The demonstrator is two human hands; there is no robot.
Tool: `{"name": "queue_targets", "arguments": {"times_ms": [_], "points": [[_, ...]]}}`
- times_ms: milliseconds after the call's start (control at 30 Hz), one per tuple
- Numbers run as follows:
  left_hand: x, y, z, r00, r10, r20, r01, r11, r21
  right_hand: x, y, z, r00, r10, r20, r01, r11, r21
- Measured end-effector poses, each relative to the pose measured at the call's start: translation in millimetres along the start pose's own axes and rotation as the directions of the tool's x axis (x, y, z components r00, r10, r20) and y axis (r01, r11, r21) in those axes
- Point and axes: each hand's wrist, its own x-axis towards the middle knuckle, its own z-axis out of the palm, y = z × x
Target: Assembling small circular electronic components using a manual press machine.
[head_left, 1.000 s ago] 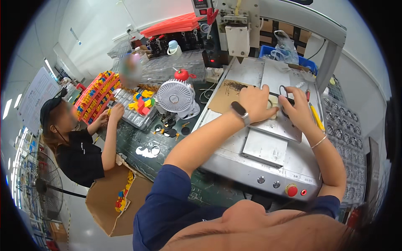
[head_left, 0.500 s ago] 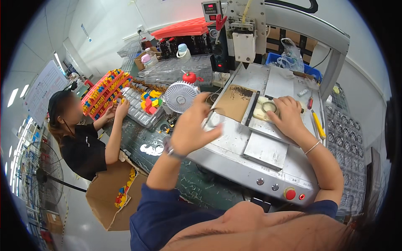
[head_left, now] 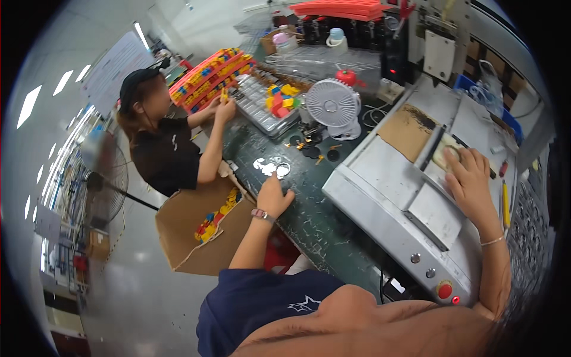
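Note:
My left hand reaches over the green worktable, index finger stretched out and thumb apart. Its fingertip meets the edge of a thin ring, which lies on or just above a shiny white patch. Whether the finger presses on the ring I cannot tell. On the machine bed to the right, my right hand rests over a pale fixture block, fingers apart. A round ring-shaped piece sits in that block, partly hidden by the fingers.
A white desk fan stands beyond my left hand, with black discs near its base. Left, a co-worker handles small yellow pieces beside a cardboard box. A yellow cutter and a red emergency button lie rightward.
My left hand has moved from over the machine's left edge, a dark curved piece at its fingers, down to the white patch. My right hand stays at the fixture. The view has swung left.

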Motion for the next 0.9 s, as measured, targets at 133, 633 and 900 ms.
{"name": "queue_targets", "arguments": {"times_ms": [133,633,900], "points": [[-10,-8,10,0.998,0.065,0.002,-0.064,0.994,0.092,12,-17,-3,0.994,0.052,0.092,-0.060,0.994,0.094],[8,-13,53,0.973,-0.002,-0.232,0.005,1.000,0.013,4,-24,2,0.997,0.043,-0.062,-0.043,0.999,-0.004],[13,-11,54,0.983,0.034,-0.182,-0.029,0.999,0.027,7,-20,4,0.995,0.046,-0.091,-0.039,0.996,0.081]]}}
